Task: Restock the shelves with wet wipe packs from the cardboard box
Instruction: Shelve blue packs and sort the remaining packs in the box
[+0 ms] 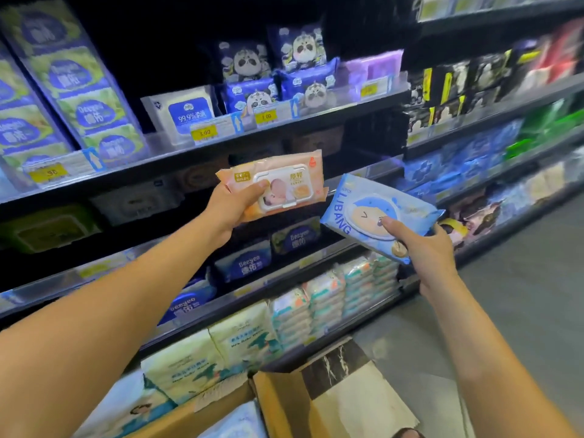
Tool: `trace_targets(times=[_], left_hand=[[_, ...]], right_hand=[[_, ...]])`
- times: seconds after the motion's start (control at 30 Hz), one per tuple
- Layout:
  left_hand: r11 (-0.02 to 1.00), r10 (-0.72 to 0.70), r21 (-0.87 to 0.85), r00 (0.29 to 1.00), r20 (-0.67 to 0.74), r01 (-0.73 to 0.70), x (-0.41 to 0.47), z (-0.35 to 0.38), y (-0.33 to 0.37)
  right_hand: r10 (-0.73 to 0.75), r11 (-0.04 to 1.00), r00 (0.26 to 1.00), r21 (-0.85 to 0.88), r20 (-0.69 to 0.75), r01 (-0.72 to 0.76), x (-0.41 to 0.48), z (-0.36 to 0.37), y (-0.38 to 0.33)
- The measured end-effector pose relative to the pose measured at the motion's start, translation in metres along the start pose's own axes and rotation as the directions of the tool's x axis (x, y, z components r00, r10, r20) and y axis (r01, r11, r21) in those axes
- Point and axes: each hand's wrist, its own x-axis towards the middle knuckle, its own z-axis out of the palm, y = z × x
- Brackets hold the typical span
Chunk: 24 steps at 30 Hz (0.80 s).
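Observation:
My left hand (234, 207) grips an orange wet wipe pack (284, 181) with a white flip lid, held up in front of the dark middle shelf (126, 172). My right hand (423, 245) holds a light blue wet wipe pack (373, 213) marked LIBANG, tilted, lower and to the right of the orange one. The open cardboard box (278, 403) sits at the bottom of the view below my arms, with a pale blue pack (240, 422) showing inside it.
Shelves run across the view, stocked with blue panda packs (252, 74), tall Deeyeo packs (72, 77) at left, and stacked white-green packs (335, 295) low down. Yellow price tags (203, 132) line the shelf edges. Grey floor (521, 295) lies to the right.

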Motion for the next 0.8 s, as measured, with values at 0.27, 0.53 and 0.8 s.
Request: trace_targets(times=[0.27, 0.53, 0.8], left_hand=[[1.000, 0.015, -0.026, 1.000, 0.005, -0.015, 0.082, 0.068, 0.009], [0.984, -0.031, 0.176, 0.998, -0.057, 0.041, 0.134, 0.113, 0.001], [0.877, -0.182, 0.448, 0.983, -0.021, 0.172, 0.156, 0.121, -0.018]], right_hand=[[-0.016, 0.999, 0.995, 0.038, -0.094, 0.020, 0.022, -0.007, 0.006], [-0.007, 0.997, 0.991, 0.072, -0.135, 0.017, 0.040, -0.008, 0.012], [-0.013, 0.997, 0.993, 0.075, -0.117, 0.022, 0.042, -0.007, 0.014]])
